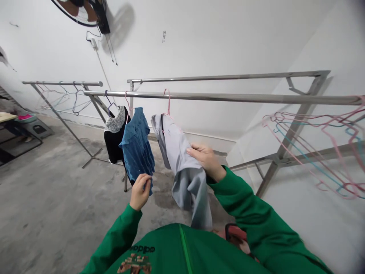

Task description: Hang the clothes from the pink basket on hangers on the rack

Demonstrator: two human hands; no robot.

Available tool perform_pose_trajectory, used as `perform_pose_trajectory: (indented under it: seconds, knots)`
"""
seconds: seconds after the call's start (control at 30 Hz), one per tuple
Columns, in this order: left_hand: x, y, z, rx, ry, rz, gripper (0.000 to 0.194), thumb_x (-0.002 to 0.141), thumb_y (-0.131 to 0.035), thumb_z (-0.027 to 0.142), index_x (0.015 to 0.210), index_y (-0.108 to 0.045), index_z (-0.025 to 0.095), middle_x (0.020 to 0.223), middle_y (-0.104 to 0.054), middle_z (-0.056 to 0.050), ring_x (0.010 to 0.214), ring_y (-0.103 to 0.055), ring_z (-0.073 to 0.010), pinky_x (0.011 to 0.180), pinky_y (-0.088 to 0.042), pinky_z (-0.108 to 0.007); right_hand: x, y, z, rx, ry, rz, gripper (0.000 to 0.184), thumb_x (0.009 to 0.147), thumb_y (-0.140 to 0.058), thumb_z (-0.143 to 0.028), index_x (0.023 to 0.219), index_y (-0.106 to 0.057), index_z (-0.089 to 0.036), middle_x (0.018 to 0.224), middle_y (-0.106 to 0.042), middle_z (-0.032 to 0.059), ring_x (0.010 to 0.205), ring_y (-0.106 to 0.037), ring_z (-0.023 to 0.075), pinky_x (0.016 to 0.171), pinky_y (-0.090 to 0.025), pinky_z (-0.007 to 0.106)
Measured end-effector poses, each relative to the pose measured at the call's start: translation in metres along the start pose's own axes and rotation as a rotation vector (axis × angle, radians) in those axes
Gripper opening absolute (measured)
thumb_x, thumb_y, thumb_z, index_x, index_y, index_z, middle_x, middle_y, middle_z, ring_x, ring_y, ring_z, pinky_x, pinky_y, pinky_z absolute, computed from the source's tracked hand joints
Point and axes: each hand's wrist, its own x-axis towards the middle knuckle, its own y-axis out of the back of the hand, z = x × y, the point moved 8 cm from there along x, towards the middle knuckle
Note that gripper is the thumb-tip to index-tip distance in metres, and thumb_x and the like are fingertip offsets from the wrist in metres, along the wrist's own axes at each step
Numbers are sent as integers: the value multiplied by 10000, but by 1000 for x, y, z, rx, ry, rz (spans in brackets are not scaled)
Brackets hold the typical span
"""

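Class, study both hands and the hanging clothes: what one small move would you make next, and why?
Probably bring the left hand across to the lower part of the pale grey garment and draw it straight. It hangs from a pink hanger but looks skewed and bunched below the right hand, while the left is off to one side, by the blue garment.

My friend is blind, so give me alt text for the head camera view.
A person's right hand holds a pale grey garment hanging from a pink hanger on a metal rail. Their left hand is raised near a blue top, beside a black one with a white patterned yoke.
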Motion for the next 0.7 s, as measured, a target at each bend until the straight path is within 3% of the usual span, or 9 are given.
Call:
perform_pose_trajectory:
  seconds: [0.27, 0.5, 0.7]
  knots:
    - [-48, 14, -29, 18, 119, -27, 166, 923, -500, 171, 907, -665, 171, 887, -675, -62, 824, -677, -136, 744, -544, -217, 84, -78, 12, -213, 227, 133, 310, 759, -496, -335, 542, -323, -198, 548, -278, -51, 565, -295, 74, 552, -225, 239]
    - [-68, 28, -51, 31, 202, -32, 180, 918, -497, 212, 886, -669, 172, 834, -680, -64, 784, -680, -146, 697, -553, -226, 108, -125, 24, -354, 199, 206, 334, 816, -462, -226, 536, -282, -199, 523, -271, -59, 546, -290, 76, 571, -213, 251]
    - [-74, 31, -60, 14, 270, -43, 211, 913, -475, 235, 858, -674, 193, 822, -695, -68, 769, -693, -172, 694, -573, -266, 127, -146, 32, -438, 139, 220, 336, 842, -460, -198, 549, -296, -201, 552, -294, -49, 582, -303, 93, 591, -224, 248]
